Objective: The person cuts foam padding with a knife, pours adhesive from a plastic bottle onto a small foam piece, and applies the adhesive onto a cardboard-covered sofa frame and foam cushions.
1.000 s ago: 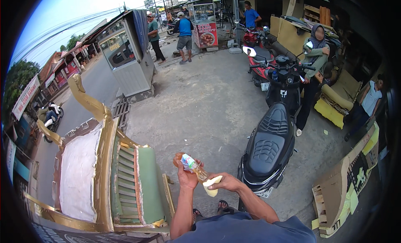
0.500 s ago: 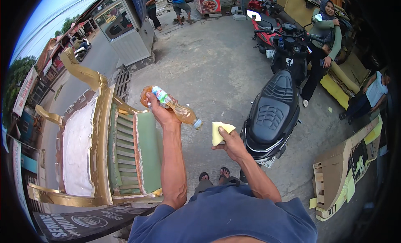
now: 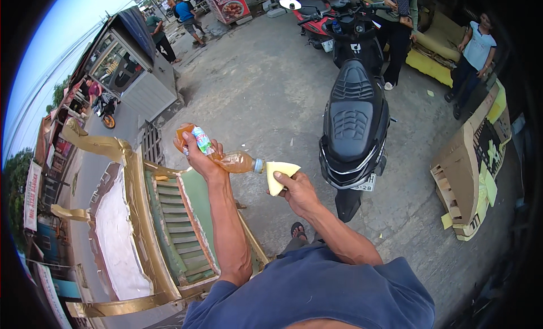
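Bringing together the plastic bottle (image 3: 227, 160) and the pale-yellow foam piece (image 3: 276, 177), the left hand (image 3: 201, 155) and right hand (image 3: 298, 192) have all but closed the gap visible half a second ago. As I judge it, the foam now sits where the bottle's neck end can be worked against it. The left hand wraps the bottle's body, neck pointing right, with amber liquid (image 3: 242, 164) inside; the right pinches the foam between thumb and fingers, just beside the bottle's cap (image 3: 259, 165). Whether foam and cap touch, or whether the cap is open, I cannot tell.

Near the left forearm (image 3: 226, 238) stands a gilded furniture frame (image 3: 139, 211) with slats and a green panel (image 3: 194, 187), crowding that side. A motorcycle (image 3: 349, 114) beyond the right hand limits reach ahead; farther right lies a brown frame (image 3: 461, 165) with yellow scraps. Nothing visible stands between bottle and foam.
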### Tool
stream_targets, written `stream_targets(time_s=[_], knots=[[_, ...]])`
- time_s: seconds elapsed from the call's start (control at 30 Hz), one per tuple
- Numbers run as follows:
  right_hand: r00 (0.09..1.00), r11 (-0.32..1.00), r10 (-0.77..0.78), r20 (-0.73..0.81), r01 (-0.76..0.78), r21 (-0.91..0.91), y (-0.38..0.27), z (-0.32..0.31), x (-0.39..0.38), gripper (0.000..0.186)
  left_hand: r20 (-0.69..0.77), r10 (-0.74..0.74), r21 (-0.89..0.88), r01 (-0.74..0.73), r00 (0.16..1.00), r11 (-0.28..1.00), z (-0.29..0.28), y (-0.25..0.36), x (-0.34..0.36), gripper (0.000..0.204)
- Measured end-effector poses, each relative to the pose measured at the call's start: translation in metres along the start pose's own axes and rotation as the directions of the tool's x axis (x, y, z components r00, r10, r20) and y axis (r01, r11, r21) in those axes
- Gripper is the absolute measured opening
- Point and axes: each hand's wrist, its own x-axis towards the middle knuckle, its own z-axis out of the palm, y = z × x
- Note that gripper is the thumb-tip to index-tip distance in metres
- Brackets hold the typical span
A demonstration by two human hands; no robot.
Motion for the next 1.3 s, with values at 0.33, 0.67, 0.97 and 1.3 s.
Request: stream_targets(time_s=[0.33, 0.67, 0.97, 1.3], knots=[[0.966, 0.994, -0.101, -0.237, 0.109, 0.022, -0.033, -0.061, -0.054, 0.033, 0.201, -0.124, 0.017, 0.123, 0.972, 0.992, 0.055, -0.051, -0.063, 0.021], [0.901, 0.958, -0.239, -0.361, 0.280, 0.066, -0.110, -0.218, -0.165, 0.027, 0.321, -0.151, 0.217, 0.082, 0.935, 0.973, 0.170, -0.157, -0.259, 0.027], [0.645, 0.724, -0.614, -0.456, 0.690, 0.001, -0.270, -0.371, -0.343, 0.029, 0.346, -0.696, 0.230, 0.662, 0.629, 0.713, 0.229, -0.378, -0.405, 0.024], [0.403, 0.628, -0.613, -0.680, 0.770, -0.110, -0.366, -0.568, -0.386, 0.035, 0.306, -0.918, 0.182, 0.931, 0.251, 0.315, 0.298, -0.521, -0.447, 0.030]])
